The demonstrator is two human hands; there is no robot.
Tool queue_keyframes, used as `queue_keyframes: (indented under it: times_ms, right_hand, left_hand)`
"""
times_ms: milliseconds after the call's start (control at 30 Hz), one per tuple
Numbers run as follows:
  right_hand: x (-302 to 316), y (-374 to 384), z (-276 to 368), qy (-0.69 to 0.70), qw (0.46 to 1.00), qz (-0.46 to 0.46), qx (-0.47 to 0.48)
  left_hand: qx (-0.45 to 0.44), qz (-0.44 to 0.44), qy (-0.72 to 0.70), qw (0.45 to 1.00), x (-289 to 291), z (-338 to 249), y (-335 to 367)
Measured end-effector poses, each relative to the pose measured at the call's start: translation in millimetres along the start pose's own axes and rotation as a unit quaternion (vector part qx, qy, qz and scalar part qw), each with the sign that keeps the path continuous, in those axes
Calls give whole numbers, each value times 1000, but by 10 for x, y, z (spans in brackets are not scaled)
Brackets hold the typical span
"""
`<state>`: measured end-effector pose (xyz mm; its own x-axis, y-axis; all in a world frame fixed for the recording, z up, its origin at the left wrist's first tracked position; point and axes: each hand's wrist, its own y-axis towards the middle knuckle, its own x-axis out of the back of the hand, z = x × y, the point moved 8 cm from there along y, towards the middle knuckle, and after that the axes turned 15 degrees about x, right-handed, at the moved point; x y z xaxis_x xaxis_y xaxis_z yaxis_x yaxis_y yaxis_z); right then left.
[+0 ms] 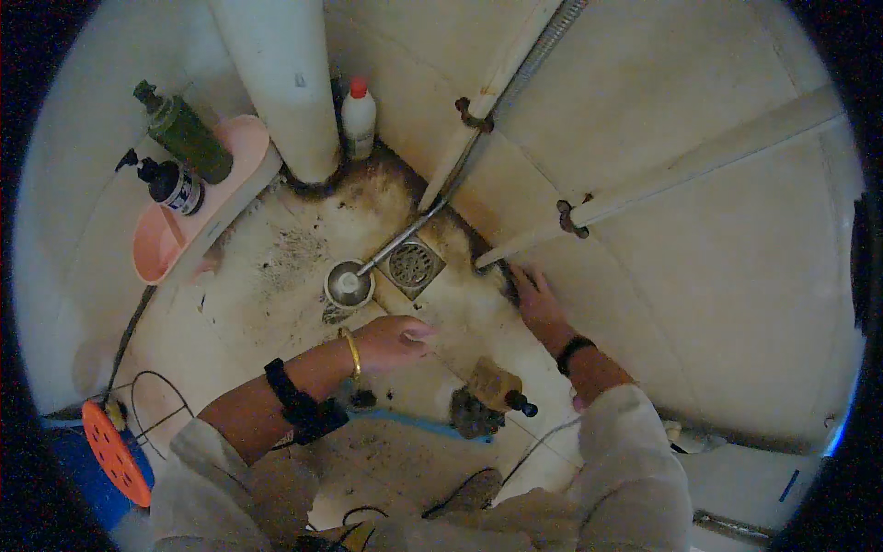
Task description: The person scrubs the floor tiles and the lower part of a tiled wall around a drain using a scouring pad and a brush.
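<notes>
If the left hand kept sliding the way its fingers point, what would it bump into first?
The left hand points rightward over the stained floor. It would probably cross bare floor and meet the right hand first, passing just below the square drain grate; depth is hard to judge.

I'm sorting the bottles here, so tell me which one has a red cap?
The small white bottle standing in the corner beside the wide white pipe. The dark green bottle and black bottle on the pink shelf have dark tops.

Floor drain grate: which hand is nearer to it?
Left. The left hand hovers just below the floor drain grate, near the shower head. The right hand rests farther off to its right, by the wall's base.
</notes>
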<state>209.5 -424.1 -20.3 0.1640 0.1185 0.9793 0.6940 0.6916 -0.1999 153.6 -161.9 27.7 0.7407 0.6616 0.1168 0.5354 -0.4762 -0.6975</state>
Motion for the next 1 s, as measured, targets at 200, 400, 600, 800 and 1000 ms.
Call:
queue_keyframes:
  times_ms: [200, 400, 600, 800, 1000]
  right_hand:
    - [-260, -719, -354, 114, 992, -44, -13]
    - [557, -91, -65, 88, 987, -129, 50]
    - [1460, -445, 137, -19, 996, -57, -61]
    - [2208, -288, 598, 107, 990, 11, -91]
    - [2229, -111, 747, 173, 978, -86, -82]
  left_hand:
    - [-23, 38, -14, 999, -147, 104, 380]
    - [-48, 47, 7, 998, -465, 134, 975]
    - [-41, 92, 57, 993, -587, -146, 1149]
    - [118, 219, -280, 927, -814, -610, 459]
    - [-181, 22, -203, 962, -454, -1223, 521]
